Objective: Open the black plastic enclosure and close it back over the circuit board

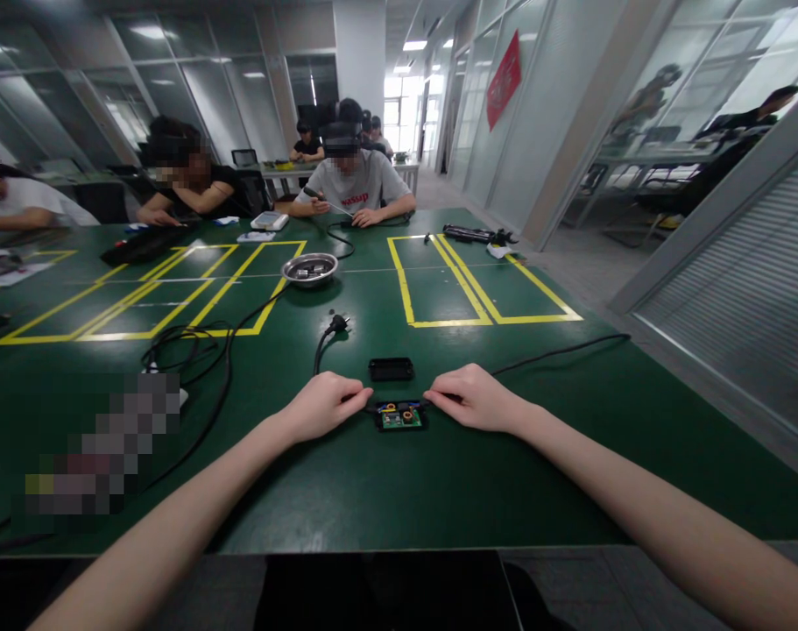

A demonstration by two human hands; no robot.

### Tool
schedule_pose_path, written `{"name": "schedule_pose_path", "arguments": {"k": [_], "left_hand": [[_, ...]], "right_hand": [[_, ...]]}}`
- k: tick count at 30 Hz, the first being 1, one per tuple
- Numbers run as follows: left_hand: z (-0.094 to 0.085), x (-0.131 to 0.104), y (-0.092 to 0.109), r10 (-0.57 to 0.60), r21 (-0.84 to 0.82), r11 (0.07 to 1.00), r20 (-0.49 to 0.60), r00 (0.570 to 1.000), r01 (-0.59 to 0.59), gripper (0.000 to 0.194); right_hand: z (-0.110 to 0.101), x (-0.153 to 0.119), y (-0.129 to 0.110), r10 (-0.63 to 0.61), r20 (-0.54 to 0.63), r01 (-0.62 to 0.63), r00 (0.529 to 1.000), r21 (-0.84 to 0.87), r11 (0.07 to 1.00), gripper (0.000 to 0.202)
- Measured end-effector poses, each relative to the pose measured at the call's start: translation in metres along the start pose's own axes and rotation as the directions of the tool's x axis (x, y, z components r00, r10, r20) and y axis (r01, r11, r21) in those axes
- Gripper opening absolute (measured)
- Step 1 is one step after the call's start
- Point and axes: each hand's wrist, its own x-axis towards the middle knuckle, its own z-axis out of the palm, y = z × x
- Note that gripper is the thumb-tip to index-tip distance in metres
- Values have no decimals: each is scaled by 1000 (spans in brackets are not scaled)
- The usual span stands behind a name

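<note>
No legible text or labels anywhere

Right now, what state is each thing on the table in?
Adapter: open, circuit board exposed, flat on the table.
Cover: off, lying apart behind the adapter.
Plug: unplugged, loose on the table.
Bowl: upright, small metal parts inside.
Left hand: fingers at the adapter's left end.
Right hand: fingers at the adapter's right end.

You sit in an electronics assembly workshop inside an office block: long green desk (pixel 346 491) marked with yellow tape boxes (pixel 477 289), power cables (pixel 194 350), a steel parts bowl (pixel 310 269), co-workers (pixel 356 180) soldering opposite, glass partitions (pixel 175 96) behind.
</note>
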Motion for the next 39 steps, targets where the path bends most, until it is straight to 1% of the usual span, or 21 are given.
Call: {"name": "schedule_pose_path", "arguments": {"k": [3,6,12,15,22,24,27,31,36,39], "left_hand": [[2,0,0,-27,20,999,0,1000,27,48],[4,0,1,-34,57,998,-24,999,35,49],[3,1,3,-66,87,993,-124,990,77,51],[3,1,2,-69,135,987,-109,992,83,50],[4,0,2,-21,231,972,-57,998,34,49],[5,-1,4,-7,252,968,-42,999,18,48],[8,-2,8,45,303,952,-47,998,-29,49],[13,-3,10,86,356,932,-44,995,-64,49],[13,0,9,58,395,918,-31,998,-41,48],[12,3,7,16,429,903,-49,999,7,47]], "right_hand": [[2,1,1,-4,-10,4,1000,-33,999,45],[3,2,2,7,-38,-9,999,-64,998,45],[1,1,2,17,-102,-30,995,-130,991,45],[2,1,3,25,-62,-34,998,-147,989,45],[-2,1,4,9,54,-2,998,-121,993,40],[-4,1,2,-3,62,10,998,-109,994,39],[-4,2,1,-13,54,18,998,-94,995,36],[0,3,1,36,61,-32,997,-68,997,32],[6,6,-1,134,83,-124,988,-113,986,32],[10,9,-3,210,69,-197,975,-155,968,31]]}}
